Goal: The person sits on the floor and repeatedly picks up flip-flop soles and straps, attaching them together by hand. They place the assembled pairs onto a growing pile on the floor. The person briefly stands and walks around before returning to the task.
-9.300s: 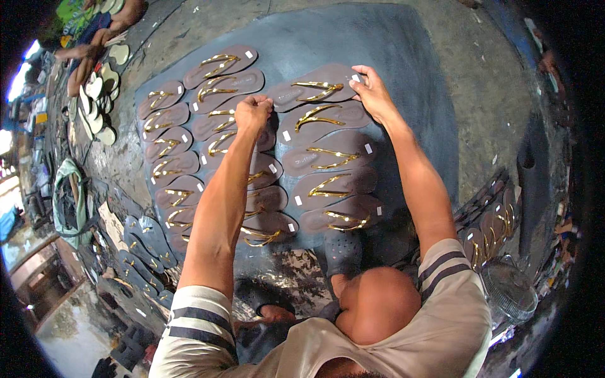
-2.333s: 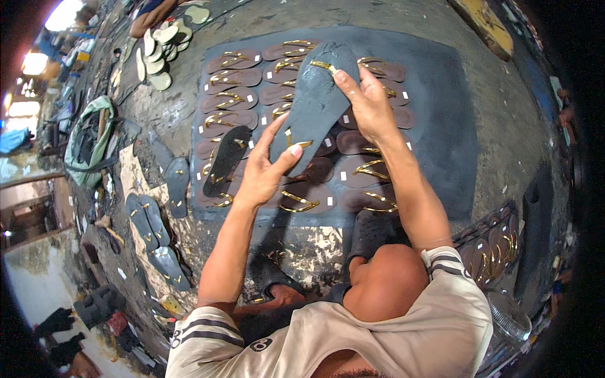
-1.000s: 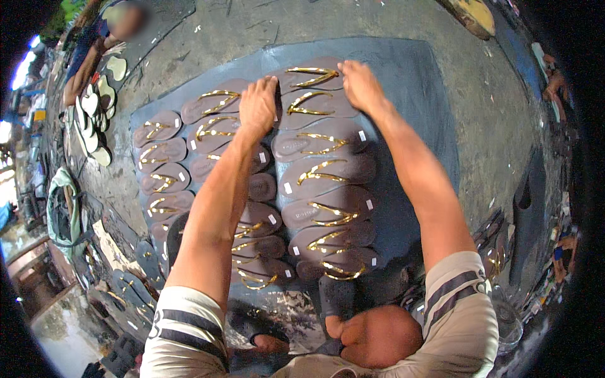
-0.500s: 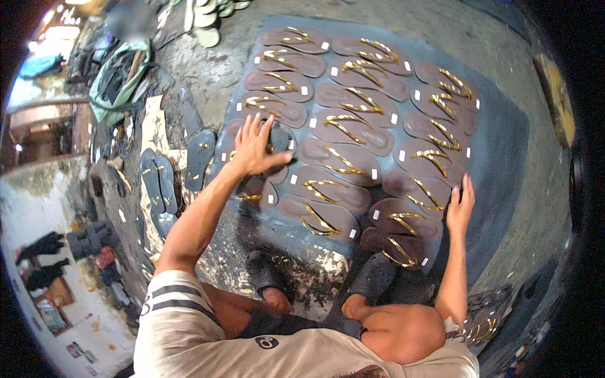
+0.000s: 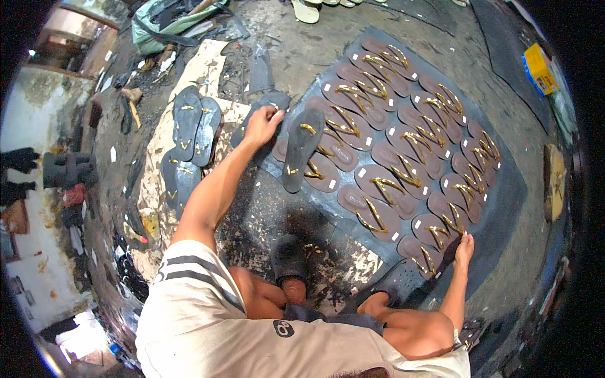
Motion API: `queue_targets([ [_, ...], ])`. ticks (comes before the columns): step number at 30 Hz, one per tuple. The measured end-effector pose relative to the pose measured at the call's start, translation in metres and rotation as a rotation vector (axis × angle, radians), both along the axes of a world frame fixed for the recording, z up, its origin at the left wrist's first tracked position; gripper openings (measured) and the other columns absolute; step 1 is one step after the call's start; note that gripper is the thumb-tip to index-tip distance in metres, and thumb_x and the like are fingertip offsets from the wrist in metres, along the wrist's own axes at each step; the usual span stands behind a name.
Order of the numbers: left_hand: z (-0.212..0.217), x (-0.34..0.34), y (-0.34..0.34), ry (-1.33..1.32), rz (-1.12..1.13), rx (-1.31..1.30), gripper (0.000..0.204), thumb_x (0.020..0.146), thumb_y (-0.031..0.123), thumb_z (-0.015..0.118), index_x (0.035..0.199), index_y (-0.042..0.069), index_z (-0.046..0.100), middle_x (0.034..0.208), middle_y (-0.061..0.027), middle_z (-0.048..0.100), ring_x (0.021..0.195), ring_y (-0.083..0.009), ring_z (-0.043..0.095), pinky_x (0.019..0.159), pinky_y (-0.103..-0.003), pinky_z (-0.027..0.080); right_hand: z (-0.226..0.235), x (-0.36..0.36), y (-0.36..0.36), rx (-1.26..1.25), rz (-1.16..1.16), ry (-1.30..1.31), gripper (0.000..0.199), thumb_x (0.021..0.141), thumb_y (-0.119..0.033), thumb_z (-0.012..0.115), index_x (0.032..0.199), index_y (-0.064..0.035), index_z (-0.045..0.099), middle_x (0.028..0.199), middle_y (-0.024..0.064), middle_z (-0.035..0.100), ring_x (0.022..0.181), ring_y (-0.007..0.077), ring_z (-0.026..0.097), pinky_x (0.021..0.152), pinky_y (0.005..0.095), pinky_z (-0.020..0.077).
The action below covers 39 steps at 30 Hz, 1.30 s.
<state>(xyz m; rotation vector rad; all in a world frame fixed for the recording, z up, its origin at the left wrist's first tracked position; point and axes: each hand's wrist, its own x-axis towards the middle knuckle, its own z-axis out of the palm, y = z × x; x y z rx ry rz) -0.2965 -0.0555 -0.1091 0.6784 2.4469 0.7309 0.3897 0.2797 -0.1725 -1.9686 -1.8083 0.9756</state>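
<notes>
Head view. The left hand [image 5: 261,127] lies over a dark sandal [image 5: 272,100] beside the mat's left corner, fingers bent inward; whether they are clamped on it cannot be told. The right hand [image 5: 464,250], fingers pointing upward, is at the lower right end of the brown sandals [image 5: 386,154]; whether it touches or pinches one cannot be told. The brown sandals, with gold straps, lie in slanting rows on a blue-grey mat [image 5: 504,195]. Another dark sandal, the sole-up sandal [image 5: 304,151], rests across them at the left, its lower end reaching the mat's edge.

Containers: a green bag [image 5: 146,34], upper left, gapes around dark scraps and a stick. A yellow-and-blue box [image 5: 540,70] stands at the upper right, contents hidden.

Edges and room: a wide strip of mat is exposed to the right of the rows, a narrower one along the near side. Further left, several dark soles [image 5: 187,124] lie on a pale sheet [image 5: 203,66], well apart from the rows.

Labels: small white stickers [image 5: 396,237] mark many brown sandals; faint printing shows on some insoles. The shirt [image 5: 252,346] bears a round dark badge.
</notes>
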Motion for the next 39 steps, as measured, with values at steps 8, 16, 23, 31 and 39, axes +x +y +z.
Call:
queue_targets([
  [8, -0.054, 0.032, -0.049, 0.067, -0.014, -0.123, 0.052, 0.086, 0.044, 0.063, 0.115, 0.001, 0.062, 0.107, -0.0233, 0.066, 0.101, -0.0378, 0.063, 0.092, -0.044, 0.047, -0.031, 0.042, 0.042, -0.065, -0.144, 0.062, 0.043, 0.094, -0.013, 0.05, 0.132, 0.0073, 0.047, 0.125, 0.0178, 0.058, 0.117, 0.0251, 0.055, 0.101, 0.0348, 0.0394],
  [16, -0.038, 0.034, -0.159, -0.067, 0.011, 0.125, 0.042, 0.086, 0.042, 0.063, 0.074, 0.003, 0.055, 0.064, -0.0095, 0.052, 0.063, -0.021, 0.047, 0.064, -0.036, 0.042, -0.007, 0.001, 0.038, -0.053, -0.106, 0.274, 0.051, 0.089, -0.004, 0.046, 0.139, 0.0018, 0.041, 0.076, -0.0007, 0.055, 0.059, 0.0079, 0.047, 0.053, 0.022, 0.0386],
  [23, 0.04, -0.011, -0.179, 0.447, -0.045, -0.156, 0.036, 0.09, 0.035, 0.056, 0.095, 0.002, 0.068, 0.089, -0.0261, 0.065, 0.087, -0.0435, 0.061, 0.078, -0.049, 0.048, 0.026, -0.117, 0.002, -0.306, 0.095, 0.35, 0.054, 0.087, -0.005, 0.045, 0.14, 0.0028, 0.039, 0.074, -0.0031, 0.048, 0.061, 0.0049, 0.044, 0.053, 0.0193, 0.0361],
  [31, -0.005, -0.04, -0.149, 0.112, 0.421, -0.197, 0.072, 0.086, 0.055, 0.056, 0.129, -0.002, 0.051, 0.127, -0.0278, 0.056, 0.118, -0.0428, 0.054, 0.099, -0.046, 0.042, 0.029, -0.176, -0.024, -0.435, 0.29, 0.204, 0.045, 0.091, -0.016, 0.052, 0.134, -0.0049, 0.049, 0.091, -0.0025, 0.054, 0.076, 0.0078, 0.048, 0.066, 0.0251, 0.0404],
  [39, 0.092, 0.036, -0.049, -0.203, 0.045, 0.35, 0.043, 0.093, 0.031, 0.061, 0.122, -0.001, 0.058, 0.101, -0.0054, 0.065, 0.09, -0.013, 0.057, 0.08, -0.029, 0.046, 0.108, -0.225, -0.061, 0.13, 0.58, 0.31, 0.042, 0.096, -0.027, 0.056, 0.13, -0.0011, 0.054, 0.131, 0.0165, 0.056, 0.121, 0.0255, 0.053, 0.102, 0.0364, 0.0409],
])
